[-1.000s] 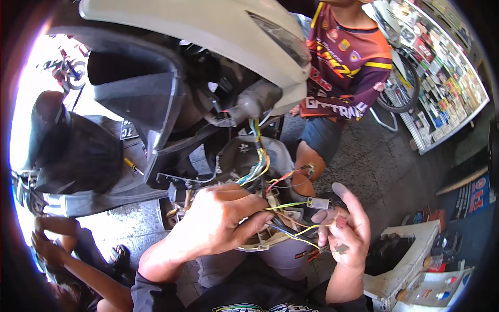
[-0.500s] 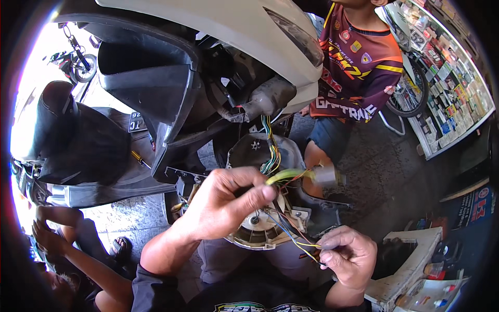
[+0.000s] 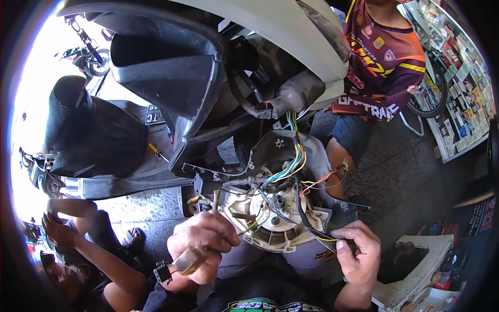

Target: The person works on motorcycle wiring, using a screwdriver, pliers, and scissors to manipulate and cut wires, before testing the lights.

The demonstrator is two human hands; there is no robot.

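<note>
My left hand is closed around some wires and sleeving, with a dark connector dangling at its lower left. My right hand pinches thin yellow and dark wires near the housing's lower right. Between my hands a white round housing, seemingly a dashboard cluster, sits over my lap in a grey plastic cover. A multicoloured wiring bundle hangs into it from the scooter's front body, whose pale panel arches above.
A person in a maroon jersey is close at the upper right, beside a bicycle and a display case. Another person is at the lower left. A yellow screwdriver lies on the scooter. A worn white box stands at the lower right.
My left hand has moved down toward me with wires in its grip, turning over. My right hand stays on the thin wires. The view has shifted, so the scooter appears farther right.
</note>
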